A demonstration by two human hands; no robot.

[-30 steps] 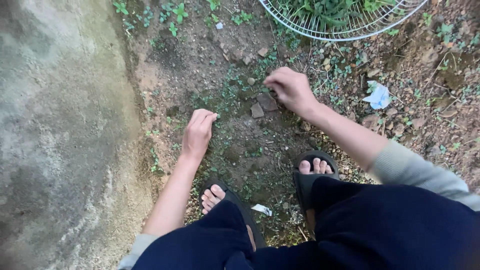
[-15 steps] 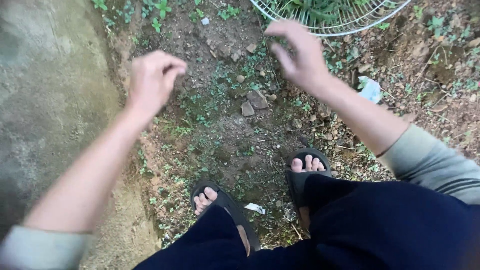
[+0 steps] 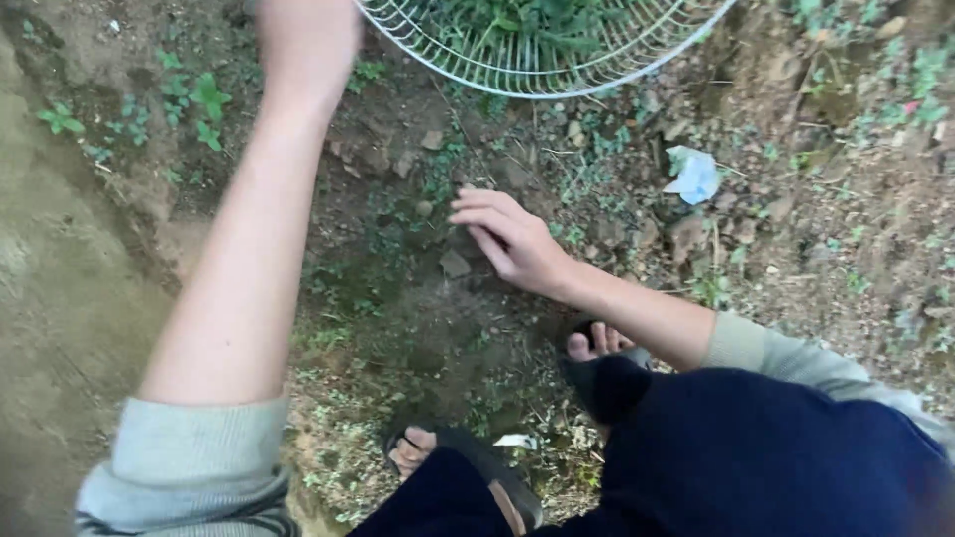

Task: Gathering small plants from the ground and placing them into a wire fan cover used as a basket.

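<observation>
**Right hand low over the stones, left hand lifted toward the basket**

Head view, looking down. Right hand spread flat and narrow-fingered just above the soil, empty as far as visible, fingertips pointing left. Small flat stone just beside those fingertips, slightly toward the feet, long axis roughly across the frame. Left hand raised high, blurred, cut by the frame edge; grip cannot be told. Wire basket with pulled greens just beyond, well apart from the stone.
</observation>
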